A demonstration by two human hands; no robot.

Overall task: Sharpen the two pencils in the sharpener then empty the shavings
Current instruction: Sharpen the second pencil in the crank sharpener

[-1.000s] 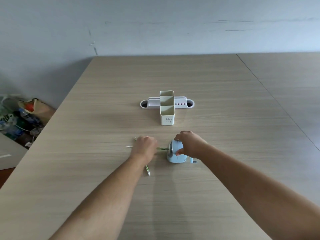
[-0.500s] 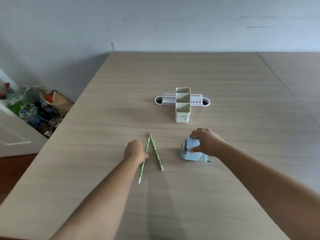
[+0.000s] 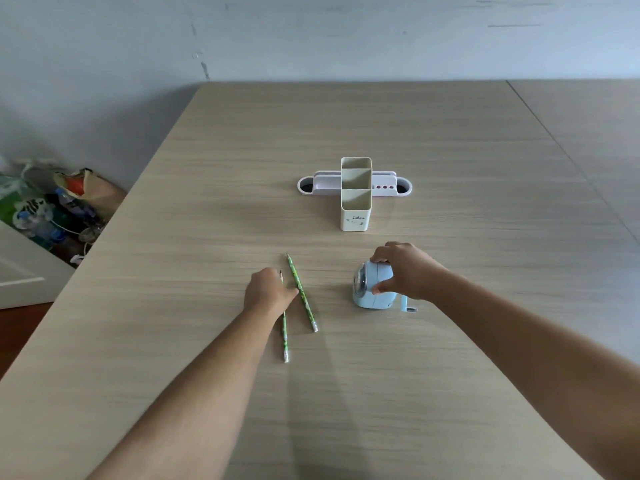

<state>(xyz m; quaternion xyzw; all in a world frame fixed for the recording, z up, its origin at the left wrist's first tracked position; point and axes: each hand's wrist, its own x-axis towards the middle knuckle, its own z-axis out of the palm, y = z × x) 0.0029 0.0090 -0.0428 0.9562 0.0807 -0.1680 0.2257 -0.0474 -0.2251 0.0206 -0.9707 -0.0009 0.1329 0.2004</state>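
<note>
Second pencil (image 3: pixel 284 330) now laid down beside the first pencil (image 3: pixel 302 292) at frame centre, left hand (image 3: pixel 268 294) resting loosely on it; sharpener (image 3: pixel 374 289) gripped by right hand (image 3: pixel 405 271). Both look sharpened, so shavings get emptied next, probably.

Soft, even daylight fills my view, neither harsh nor dim. The pale wood-grain table (image 3: pixel 450 140) carries only faint, diffuse shadows: one stretches toward me between my forearms, and a weak one spreads left of the cream upright pen holder (image 3: pixel 355 211). No glare anywhere. The wide lens bows the table edges and stretches my arms. Detail is slightly soft, especially the cluttered bags (image 3: pixel 59 209) at left.
</note>
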